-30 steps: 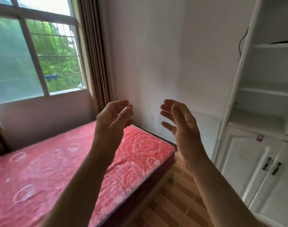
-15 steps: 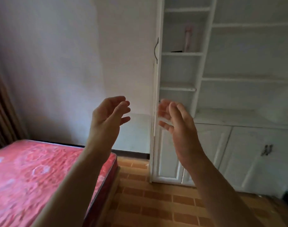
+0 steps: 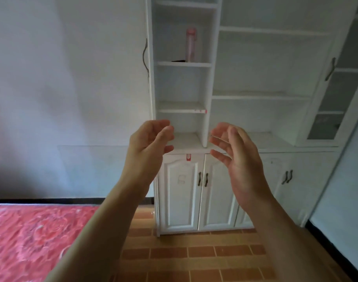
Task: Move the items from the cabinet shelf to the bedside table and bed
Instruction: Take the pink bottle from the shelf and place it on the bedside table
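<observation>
The upright pink bottle (image 3: 190,44) on the cabinet shelf (image 3: 183,64) stands above both empty, loosely spread hands, the right hand (image 3: 236,157) slightly nearer than the left hand (image 3: 148,145).

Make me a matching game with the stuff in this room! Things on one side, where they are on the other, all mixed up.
Things:
1. pink bottle
2. flat black thing
3. bed
4. left hand

Places:
A. low at the left, over the floor
B. held up, empty, before the cabinet
C. upright on a high shelf
D. lying beside the bottle

Pairs: 1-C, 2-D, 3-A, 4-B
</observation>
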`<state>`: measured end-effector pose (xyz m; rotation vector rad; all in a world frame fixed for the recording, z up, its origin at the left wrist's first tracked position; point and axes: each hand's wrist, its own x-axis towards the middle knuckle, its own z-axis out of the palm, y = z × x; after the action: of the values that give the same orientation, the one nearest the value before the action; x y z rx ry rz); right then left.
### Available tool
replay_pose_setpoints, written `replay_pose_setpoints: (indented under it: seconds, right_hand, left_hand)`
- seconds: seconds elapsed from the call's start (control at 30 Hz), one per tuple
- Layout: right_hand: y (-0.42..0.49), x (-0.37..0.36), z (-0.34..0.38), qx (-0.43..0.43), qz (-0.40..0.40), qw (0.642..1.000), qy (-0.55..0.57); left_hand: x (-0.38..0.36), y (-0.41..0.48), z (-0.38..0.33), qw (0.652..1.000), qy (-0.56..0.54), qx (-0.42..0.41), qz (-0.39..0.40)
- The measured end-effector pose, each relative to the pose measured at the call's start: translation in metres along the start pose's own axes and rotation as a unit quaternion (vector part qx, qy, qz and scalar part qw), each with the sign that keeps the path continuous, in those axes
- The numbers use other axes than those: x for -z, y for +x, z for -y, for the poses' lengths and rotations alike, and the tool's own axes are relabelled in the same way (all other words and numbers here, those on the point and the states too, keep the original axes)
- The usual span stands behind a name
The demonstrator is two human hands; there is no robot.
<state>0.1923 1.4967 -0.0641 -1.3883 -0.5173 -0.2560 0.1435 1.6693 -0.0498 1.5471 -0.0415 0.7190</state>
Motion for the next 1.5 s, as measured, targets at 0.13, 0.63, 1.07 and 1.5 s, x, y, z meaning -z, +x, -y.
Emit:
replay_pose_setpoints:
  seconds: [0.13,0.63,1.07,1.5]
  right_hand:
    - [0.044,0.028,-0.013,0.010,-0.010,1.000,0.010]
    - [0.196,0.102,-0.043,0.034,-0.012,0.999,0.002]
    - [0.335,0.064,-0.107,0.058,-0.013,0.998,-0.021]
    - [0.465,0.012,-0.141,0.094,-0.004,0.996,-0.013]
  left_hand:
    - [-0.037,0.037,0.012,1.000,0.008,-0.008,0.009]
    - [-0.163,0.166,0.055,0.999,0.003,-0.031,0.033]
    - [-0.175,0.315,0.113,0.998,-0.044,-0.049,0.017]
    - [-0.175,0.449,0.144,0.994,-0.085,-0.063,0.002]
